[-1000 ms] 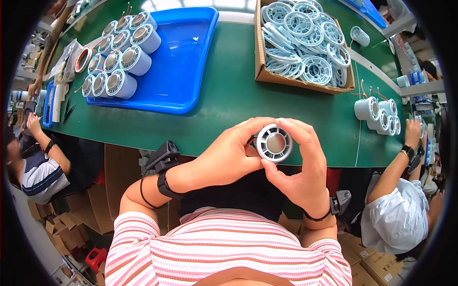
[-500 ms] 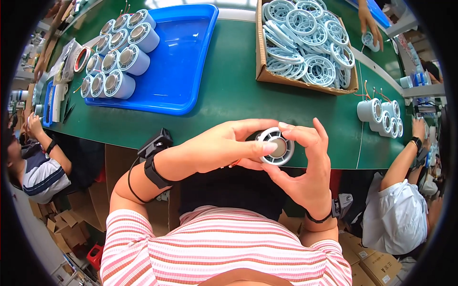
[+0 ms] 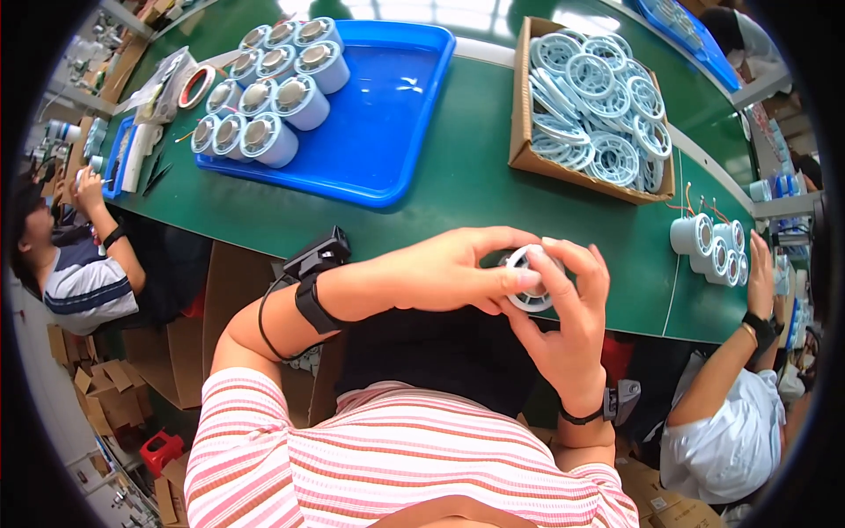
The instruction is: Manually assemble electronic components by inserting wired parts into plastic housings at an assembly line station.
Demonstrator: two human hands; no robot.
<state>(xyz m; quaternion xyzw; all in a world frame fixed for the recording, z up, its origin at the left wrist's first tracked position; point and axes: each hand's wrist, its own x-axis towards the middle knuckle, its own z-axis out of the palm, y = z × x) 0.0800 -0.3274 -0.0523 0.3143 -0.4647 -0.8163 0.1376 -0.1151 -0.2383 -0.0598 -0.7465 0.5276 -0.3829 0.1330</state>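
Just over the near edge of the table, both my hands hold a white ringed cylinder (image 3: 530, 304) with a metal centre, its ringed face turned up. My left hand (image 3: 444, 271) grips it from the left, thumb lying across the face and fingers behind. My right hand (image 3: 570, 330) closes on it from the right, with fingertips on the ring's top and face and the thumb below. Fingers cover much of the face, and the cylinder's body is mostly hidden.
A blue tray (image 3: 378, 172) at left bears several similar white cylinders (image 3: 273, 145). Beyond my hands stands a cardboard box (image 3: 522, 145) of white slotted rings (image 3: 613, 158). More wired cylinders (image 3: 691, 236) stand at right. A tape roll (image 3: 195, 86) lies at far left. Co-workers sit on both sides.
The right fingers have moved inward over the cylinder's face, covering more of it. Both hands and the cylinder have shifted slightly right in view; the table's contents appear shifted right and down.
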